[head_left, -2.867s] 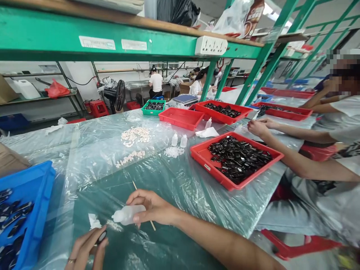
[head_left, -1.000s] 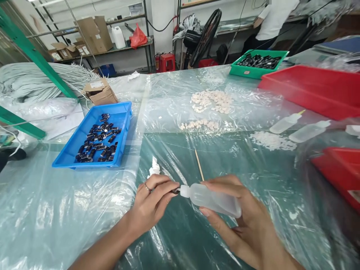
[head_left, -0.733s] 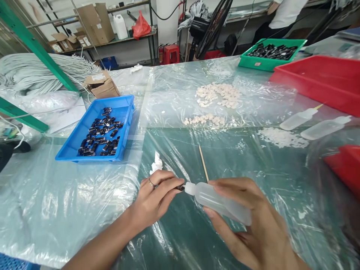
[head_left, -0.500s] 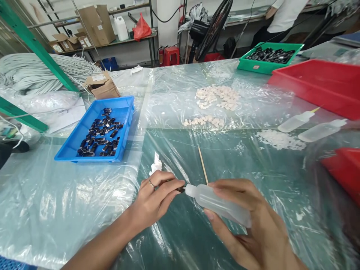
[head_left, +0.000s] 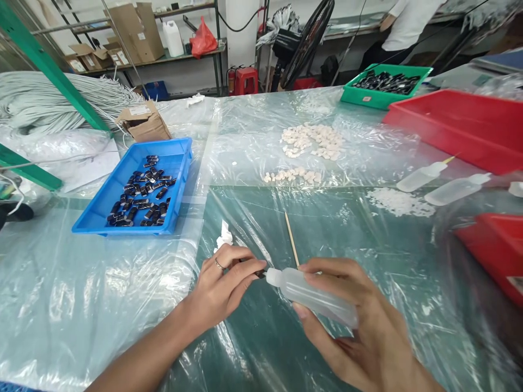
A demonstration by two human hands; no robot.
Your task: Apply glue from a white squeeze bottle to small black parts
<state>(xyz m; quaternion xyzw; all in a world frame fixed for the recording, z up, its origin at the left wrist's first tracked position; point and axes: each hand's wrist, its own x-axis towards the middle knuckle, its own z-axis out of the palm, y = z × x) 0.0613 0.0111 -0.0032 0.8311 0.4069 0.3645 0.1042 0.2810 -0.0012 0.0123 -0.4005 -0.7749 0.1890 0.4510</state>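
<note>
My left hand [head_left: 229,280], with a ring on one finger, pinches a small black part [head_left: 260,273], mostly hidden by the fingertips. Wrapped round a translucent white squeeze bottle [head_left: 314,296] is my right hand [head_left: 355,316]. The bottle lies nearly level, its nozzle pointing left and meeting the black part at my left fingertips. A thin wooden stick [head_left: 291,239] lies on the plastic-covered table just beyond the bottle. Crumpled white tissue [head_left: 224,237] sits beyond my left hand.
A blue tray [head_left: 171,218] of black parts stands to the left. Small cream discs [head_left: 312,140] lie spread farther back, white bits [head_left: 400,201] to the right. Two more squeeze bottles [head_left: 457,189] lie near a red bin [head_left: 457,122]. A green tray [head_left: 368,99] stands behind.
The whole view has shifted slightly, so things appear a little farther left. Both hands keep the same grip, with the nozzle still at the black part.
</note>
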